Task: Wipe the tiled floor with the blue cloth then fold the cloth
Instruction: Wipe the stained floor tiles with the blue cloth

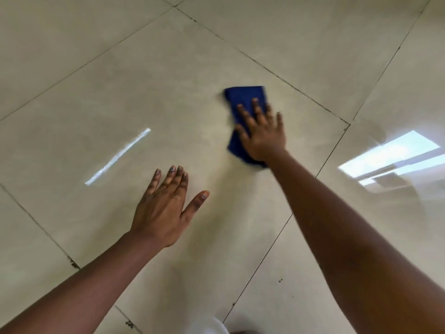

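Note:
A dark blue cloth (243, 102), folded into a long pad, lies flat on the glossy beige tiled floor (120, 92) right of centre. My right hand (261, 132) presses down on its nearer half, palm flat and fingers spread; the cloth's far end sticks out beyond my fingertips. The cloth and hand look slightly blurred. My left hand (163, 208) rests flat on the same large tile, closer to me and to the left, fingers apart, holding nothing.
Dark grout lines (262, 66) cross the floor diagonally. A bright streak of reflected light (118, 156) lies left of the hands. A window reflection (390, 155) shines on the tiles at the right. A bit of white fabric (212, 325) shows at the bottom edge.

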